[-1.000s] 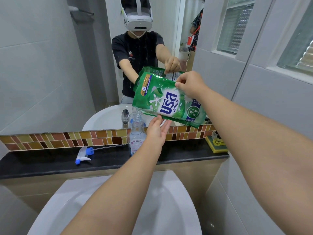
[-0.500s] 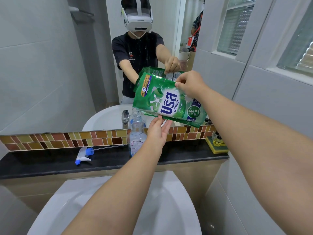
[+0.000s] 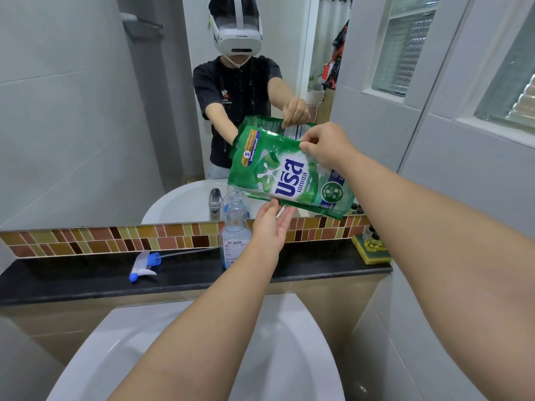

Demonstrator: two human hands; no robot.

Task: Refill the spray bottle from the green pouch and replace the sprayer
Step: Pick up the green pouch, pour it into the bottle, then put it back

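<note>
The green pouch (image 3: 286,178) is held tilted above the clear spray bottle (image 3: 235,235), its lower left corner just over the bottle's open neck. A thin clear stream runs from that corner into the neck. My right hand (image 3: 325,147) pinches the pouch's upper edge. My left hand (image 3: 272,224) supports the pouch from below with its fingers spread. The bottle stands upright on the black ledge (image 3: 86,280), partly filled with clear liquid. The blue and white sprayer (image 3: 146,266) lies on the ledge to the left, its tube reaching towards the bottle.
A white basin (image 3: 185,351) lies below the ledge. A mosaic tile strip (image 3: 101,238) and a mirror (image 3: 86,111) rise behind it. A yellow sponge (image 3: 372,248) sits at the ledge's right end. A tiled wall with a window (image 3: 405,44) stands on the right.
The pouch has shifted very slightly while staying tilted over the bottle's neck. Both hands keep their hold.
</note>
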